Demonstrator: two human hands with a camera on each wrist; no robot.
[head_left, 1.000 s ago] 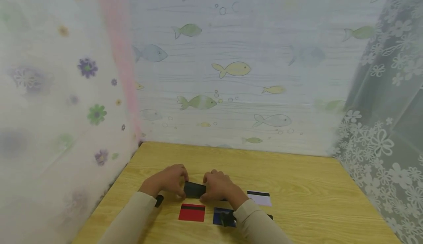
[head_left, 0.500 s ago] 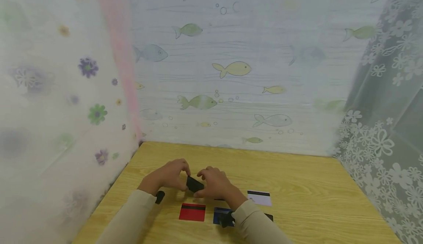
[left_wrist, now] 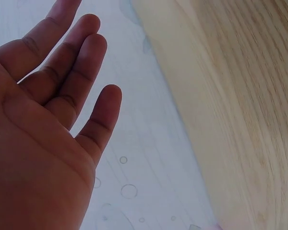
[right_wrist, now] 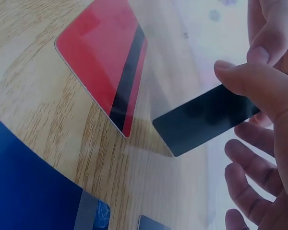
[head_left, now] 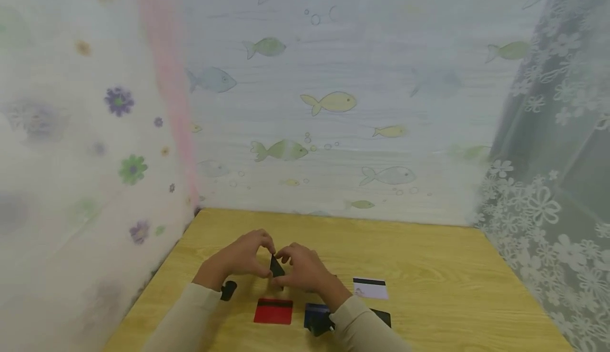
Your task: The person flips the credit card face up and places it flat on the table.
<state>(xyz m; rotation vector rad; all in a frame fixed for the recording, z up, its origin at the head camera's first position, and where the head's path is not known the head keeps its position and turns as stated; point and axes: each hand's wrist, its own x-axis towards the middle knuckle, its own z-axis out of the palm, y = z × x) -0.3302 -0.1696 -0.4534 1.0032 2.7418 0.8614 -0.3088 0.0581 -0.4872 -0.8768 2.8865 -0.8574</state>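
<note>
A black card (head_left: 276, 272) is raised on edge between both hands, narrow and tilted in the head view. My left hand (head_left: 244, 256) pinches its left side between thumb and forefinger. From the other side my right hand (head_left: 307, 272) grips it, and the right wrist view shows the right thumb across the upper edge of the black card (right_wrist: 206, 120). In the left wrist view the other fingers of my left hand (left_wrist: 43, 129) are loosely bent; the card is out of that picture. Below the hands lies a red card (head_left: 273, 316) with a black stripe.
A blue card (head_left: 312, 308) lies partly behind the dark right wrist camera (head_left: 319, 324). Another dark card (head_left: 383, 317) shows beside the right sleeve. A white card (head_left: 370, 289) with a black stripe lies to the right. A patterned curtain (head_left: 333, 156) borders the wooden table (head_left: 438, 272).
The black card has turned from facing the head camera broadly to a steep, narrow angle. My right hand has shifted left, closer to the left hand. The head view has swung slightly.
</note>
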